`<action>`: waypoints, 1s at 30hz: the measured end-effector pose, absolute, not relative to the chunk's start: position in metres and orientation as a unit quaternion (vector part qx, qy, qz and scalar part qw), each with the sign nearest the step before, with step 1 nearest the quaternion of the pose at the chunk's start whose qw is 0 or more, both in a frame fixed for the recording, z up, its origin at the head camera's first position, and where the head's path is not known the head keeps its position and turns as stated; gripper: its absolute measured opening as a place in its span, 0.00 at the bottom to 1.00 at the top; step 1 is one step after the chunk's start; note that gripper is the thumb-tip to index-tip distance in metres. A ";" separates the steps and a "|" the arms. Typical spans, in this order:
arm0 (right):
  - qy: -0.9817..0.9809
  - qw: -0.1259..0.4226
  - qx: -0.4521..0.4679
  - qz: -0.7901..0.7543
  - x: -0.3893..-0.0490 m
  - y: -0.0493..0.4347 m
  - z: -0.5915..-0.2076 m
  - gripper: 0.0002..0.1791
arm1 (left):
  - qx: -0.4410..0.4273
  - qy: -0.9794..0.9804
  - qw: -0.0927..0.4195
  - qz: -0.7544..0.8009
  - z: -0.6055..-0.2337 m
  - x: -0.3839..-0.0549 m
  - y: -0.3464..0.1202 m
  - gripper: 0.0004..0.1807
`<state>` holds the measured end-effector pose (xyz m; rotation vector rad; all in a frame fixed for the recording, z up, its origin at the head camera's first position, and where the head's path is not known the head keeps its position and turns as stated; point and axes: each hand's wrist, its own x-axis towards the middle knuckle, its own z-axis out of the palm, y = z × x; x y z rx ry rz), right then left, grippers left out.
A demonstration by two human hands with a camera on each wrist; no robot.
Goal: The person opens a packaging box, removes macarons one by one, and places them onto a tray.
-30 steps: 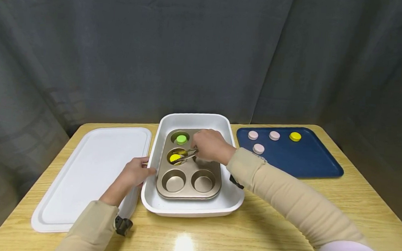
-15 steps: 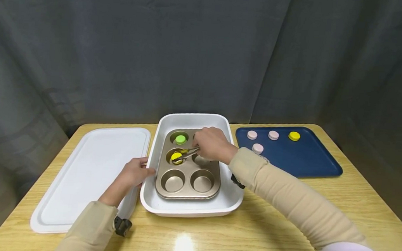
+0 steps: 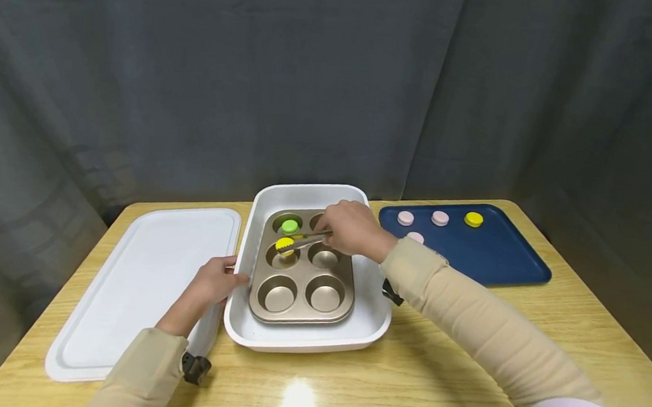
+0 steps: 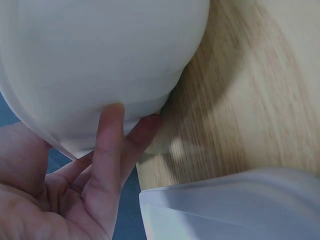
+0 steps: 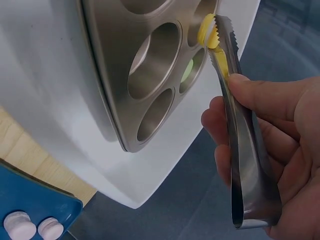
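Observation:
My right hand [image 3: 353, 227] holds metal tongs [image 5: 252, 165], thumb on one arm and fingers on the other. Their toothed tips pinch a yellow macaron [image 3: 284, 245], at the middle left cup of a bronze muffin tin [image 3: 302, 271]. In the right wrist view that macaron [image 5: 207, 31] looks raised to the cup's mouth. A green macaron [image 3: 289, 227] sits in the far left cup. The tin lies inside a white tub [image 3: 304, 346]. My left hand [image 3: 211, 284] grips the tub's left wall, thumb over the rim, fingers [image 4: 107, 150] against the outside.
To the right lies a blue tray [image 3: 492, 259] bearing a yellow macaron [image 3: 474, 219] and several pink macarons [image 3: 440, 218]; my right sleeve passes over its near side. A white lid-like tray [image 3: 144, 279] lies to the left. A dark curtain [image 3: 311, 89] hangs behind the table.
My right hand has risen slightly and moved right, lifting the pinched yellow macaron with the tongs from low in the cup. My left hand stays on the tub. The head view has shifted slightly.

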<state>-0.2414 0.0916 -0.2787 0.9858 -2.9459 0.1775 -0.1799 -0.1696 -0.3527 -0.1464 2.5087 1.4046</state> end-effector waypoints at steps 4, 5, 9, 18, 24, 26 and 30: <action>-0.948 0.017 0.307 0.078 -0.241 0.098 -0.277 0.14 | -0.048 0.863 0.131 0.485 -0.352 -0.179 -0.171 0.27; -0.949 0.017 0.304 0.083 -0.241 0.100 -0.276 0.14 | -0.048 0.863 0.132 0.485 -0.352 -0.179 -0.171 0.27; -0.950 0.013 0.296 0.102 -0.240 0.109 -0.273 0.13 | -0.046 0.862 0.133 0.487 -0.352 -0.179 -0.172 0.27; -0.950 0.029 0.283 0.129 -0.237 0.128 -0.262 0.12 | -0.042 0.866 0.127 0.481 -0.353 -0.179 -0.175 0.26; -0.954 0.038 0.249 0.165 -0.236 0.146 -0.252 0.15 | -0.043 0.866 0.129 0.480 -0.352 -0.179 -0.176 0.27; -0.955 0.042 0.240 0.169 -0.236 0.154 -0.250 0.16 | -0.044 0.867 0.128 0.480 -0.352 -0.179 -0.177 0.26; -0.960 0.051 0.220 0.167 -0.237 0.171 -0.248 0.16 | -0.043 0.865 0.129 0.482 -0.352 -0.179 -0.177 0.25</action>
